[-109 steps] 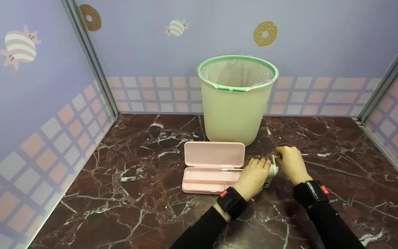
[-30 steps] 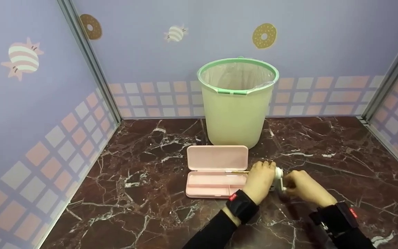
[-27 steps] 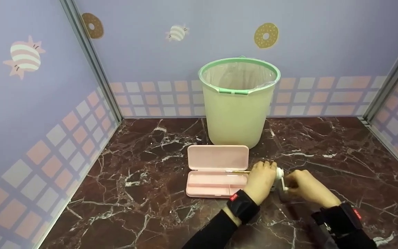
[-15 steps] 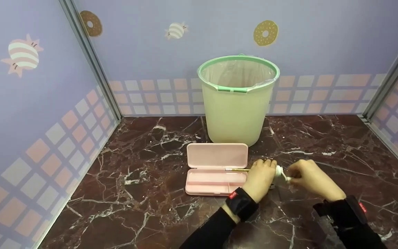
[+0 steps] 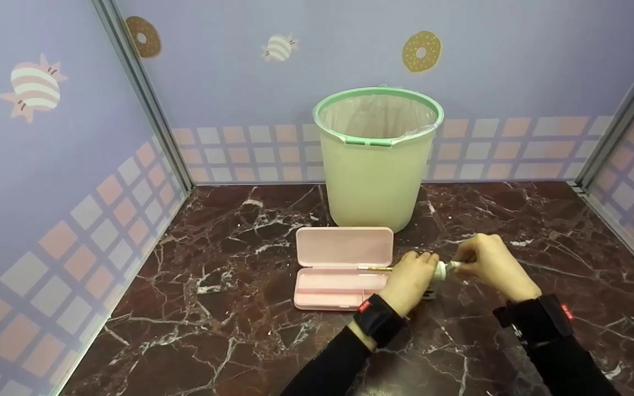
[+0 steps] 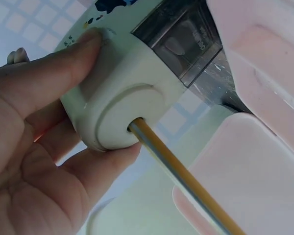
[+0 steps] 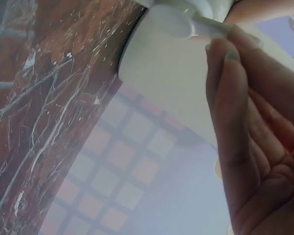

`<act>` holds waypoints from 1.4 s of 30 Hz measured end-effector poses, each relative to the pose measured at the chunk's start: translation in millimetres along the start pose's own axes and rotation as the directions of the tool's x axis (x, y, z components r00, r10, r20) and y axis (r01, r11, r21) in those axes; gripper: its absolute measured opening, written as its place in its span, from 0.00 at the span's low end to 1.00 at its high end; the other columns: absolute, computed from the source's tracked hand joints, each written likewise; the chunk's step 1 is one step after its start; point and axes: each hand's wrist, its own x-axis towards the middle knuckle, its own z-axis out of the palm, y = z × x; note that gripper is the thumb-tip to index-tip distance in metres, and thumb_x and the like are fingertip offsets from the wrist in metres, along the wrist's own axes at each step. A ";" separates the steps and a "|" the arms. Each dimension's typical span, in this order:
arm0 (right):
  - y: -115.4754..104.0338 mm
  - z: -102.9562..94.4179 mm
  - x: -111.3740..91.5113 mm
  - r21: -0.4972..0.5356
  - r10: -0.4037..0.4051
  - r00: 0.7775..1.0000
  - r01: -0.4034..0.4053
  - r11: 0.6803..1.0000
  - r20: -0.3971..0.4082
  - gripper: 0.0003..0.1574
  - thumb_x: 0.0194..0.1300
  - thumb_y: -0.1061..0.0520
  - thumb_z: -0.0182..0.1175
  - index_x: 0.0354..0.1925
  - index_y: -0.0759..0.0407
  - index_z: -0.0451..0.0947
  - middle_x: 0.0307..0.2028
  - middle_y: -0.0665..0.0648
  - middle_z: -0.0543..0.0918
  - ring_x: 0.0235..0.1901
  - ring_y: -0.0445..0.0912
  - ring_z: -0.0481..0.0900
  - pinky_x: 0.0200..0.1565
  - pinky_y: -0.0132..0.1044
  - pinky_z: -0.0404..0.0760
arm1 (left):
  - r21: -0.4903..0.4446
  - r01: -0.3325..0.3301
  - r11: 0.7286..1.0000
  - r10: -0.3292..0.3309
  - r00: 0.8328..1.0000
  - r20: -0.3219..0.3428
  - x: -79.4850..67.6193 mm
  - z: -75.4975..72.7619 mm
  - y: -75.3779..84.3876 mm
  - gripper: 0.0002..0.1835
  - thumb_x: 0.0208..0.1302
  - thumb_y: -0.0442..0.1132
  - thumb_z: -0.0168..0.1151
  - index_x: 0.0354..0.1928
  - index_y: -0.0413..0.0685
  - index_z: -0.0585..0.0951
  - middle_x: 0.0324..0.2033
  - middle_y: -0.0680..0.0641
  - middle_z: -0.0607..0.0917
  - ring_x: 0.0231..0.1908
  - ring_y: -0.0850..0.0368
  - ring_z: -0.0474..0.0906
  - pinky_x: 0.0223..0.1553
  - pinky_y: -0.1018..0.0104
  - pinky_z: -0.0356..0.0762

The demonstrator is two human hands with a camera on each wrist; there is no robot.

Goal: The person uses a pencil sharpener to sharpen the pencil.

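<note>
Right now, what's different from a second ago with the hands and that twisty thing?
The right hand moved up in the head view, bringing the crank round: it hung down before, now it points sideways. Nothing was let go.

The left hand still grips the sharpener, the pencil still sticks out, and the open pink case and bin stayed put.
</note>
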 end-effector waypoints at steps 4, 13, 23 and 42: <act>-0.2 3.5 5.6 -0.037 -0.001 1.000 0.000 0.999 -0.031 0.09 0.47 0.72 0.70 0.21 0.61 0.84 0.21 0.56 0.86 0.21 0.42 0.82 0.26 0.32 0.78 | 0.001 -0.008 1.000 0.008 1.000 0.015 -1.4 -0.8 -1.5 0.16 0.65 0.40 0.56 0.54 0.54 0.81 0.48 0.57 0.86 0.43 0.61 0.81 0.49 0.71 0.77; -3.6 14.1 21.3 -0.151 0.038 0.991 -0.057 0.987 -0.124 0.09 0.46 0.71 0.72 0.21 0.64 0.81 0.21 0.61 0.84 0.23 0.54 0.82 0.30 0.50 0.79 | 0.014 -0.004 1.000 0.004 1.000 0.028 -2.9 -9.0 -3.4 0.17 0.66 0.40 0.53 0.55 0.54 0.82 0.49 0.56 0.86 0.45 0.62 0.82 0.50 0.72 0.78; 4.9 25.4 33.5 -0.165 0.047 0.986 -0.074 0.983 -0.162 0.08 0.46 0.74 0.68 0.20 0.65 0.79 0.22 0.63 0.83 0.23 0.54 0.79 0.29 0.51 0.76 | 0.016 -0.007 1.000 0.007 1.000 -0.028 -2.6 -6.2 -7.5 0.16 0.67 0.41 0.52 0.53 0.55 0.83 0.49 0.57 0.87 0.43 0.62 0.83 0.44 0.73 0.81; 37.9 54.7 40.7 -0.173 -0.004 0.996 -0.011 0.985 -0.085 0.09 0.44 0.72 0.66 0.18 0.61 0.79 0.18 0.60 0.82 0.22 0.55 0.79 0.27 0.53 0.75 | -0.021 -0.019 1.000 0.017 0.998 -0.052 -3.2 -6.0 -4.8 0.16 0.64 0.39 0.57 0.54 0.54 0.82 0.47 0.56 0.86 0.42 0.62 0.83 0.41 0.74 0.82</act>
